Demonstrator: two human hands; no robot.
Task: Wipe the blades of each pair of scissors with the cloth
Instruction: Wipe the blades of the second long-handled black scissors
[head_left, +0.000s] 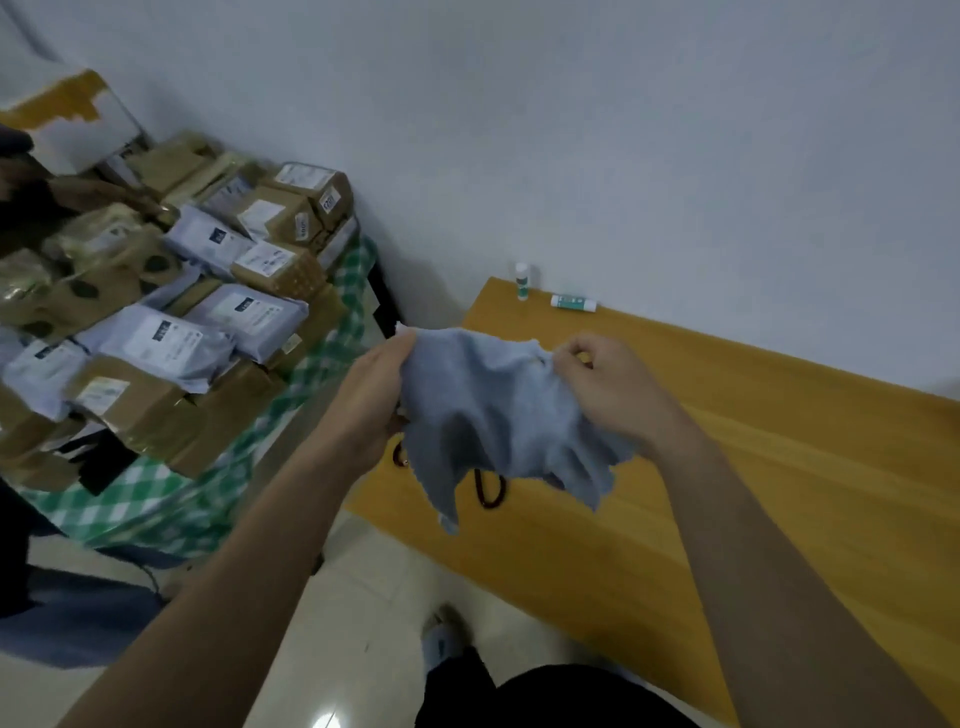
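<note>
The cloth (498, 410) hangs bunched, gripped by left hand (376, 400) and right hand (602, 389); I'd spread a flat patch first.

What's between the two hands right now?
The blue-grey cloth, stretched between the left hand and right hand, each gripping an upper edge. Head view shows it; dark scissor handles peek below.
</note>
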